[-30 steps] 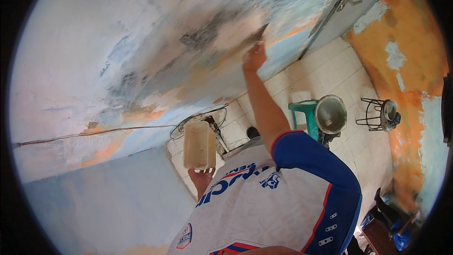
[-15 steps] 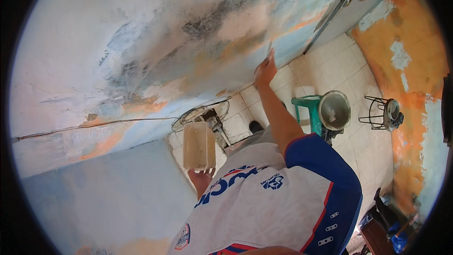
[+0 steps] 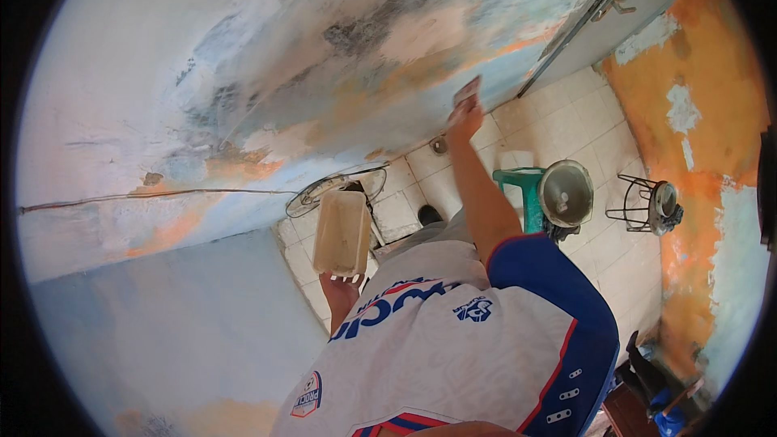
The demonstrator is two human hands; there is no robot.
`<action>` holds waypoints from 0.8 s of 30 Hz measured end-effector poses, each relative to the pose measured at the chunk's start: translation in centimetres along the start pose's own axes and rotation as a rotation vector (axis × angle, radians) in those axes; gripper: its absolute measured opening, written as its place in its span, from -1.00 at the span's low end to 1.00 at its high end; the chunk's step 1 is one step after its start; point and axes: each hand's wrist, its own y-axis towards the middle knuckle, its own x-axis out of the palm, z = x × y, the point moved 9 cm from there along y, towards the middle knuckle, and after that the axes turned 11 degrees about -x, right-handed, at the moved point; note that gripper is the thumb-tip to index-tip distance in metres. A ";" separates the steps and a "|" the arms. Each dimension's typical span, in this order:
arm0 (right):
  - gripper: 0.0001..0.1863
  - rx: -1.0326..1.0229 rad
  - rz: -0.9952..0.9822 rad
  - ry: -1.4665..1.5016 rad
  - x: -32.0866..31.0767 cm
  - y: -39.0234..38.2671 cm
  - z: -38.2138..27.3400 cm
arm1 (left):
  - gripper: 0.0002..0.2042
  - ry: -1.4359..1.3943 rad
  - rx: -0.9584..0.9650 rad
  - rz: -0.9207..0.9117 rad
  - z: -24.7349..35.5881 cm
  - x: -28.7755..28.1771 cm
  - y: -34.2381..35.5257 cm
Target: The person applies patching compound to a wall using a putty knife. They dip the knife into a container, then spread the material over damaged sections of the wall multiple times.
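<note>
My left hand (image 3: 340, 291) grips the lower end of a beige rectangular plastic tub (image 3: 341, 235), its open top facing up and its inside smeared. Stretched out toward the patchy wall (image 3: 348, 97), my right hand (image 3: 464, 123) is closed on a small flat rectangular tool (image 3: 467, 91). That tool has a pale, reddish face; its exact kind is too blurred to tell. It is close to the lower, light blue part of the wall, and I cannot tell whether it touches.
A bucket (image 3: 566, 194) sits by a green plastic stool (image 3: 520, 190) on the tiled floor. Farther right stands a black metal-framed stool (image 3: 635, 204) with a small container. A cable (image 3: 162, 194) runs along the wall to a coil beside the tub. A door (image 3: 599, 24) is at the upper right.
My right hand has turned, so the tool's flat face now shows. The tub has shifted slightly upward in view and tilted, showing more of its inside.
</note>
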 end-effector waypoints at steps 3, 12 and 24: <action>-0.83 0.258 -0.045 0.207 3.4 1.1 -1.8 | -0.21 -0.042 0.010 0.013 -0.9 -1.7 -0.1; -0.77 0.710 -0.687 0.383 9.0 -18.0 -12.7 | -0.43 0.236 0.189 0.044 -2.2 3.7 -2.1; -0.52 -0.650 -1.239 -0.710 -3.2 -7.9 -32.5 | -0.49 0.277 0.160 -0.041 -13.2 9.5 -1.7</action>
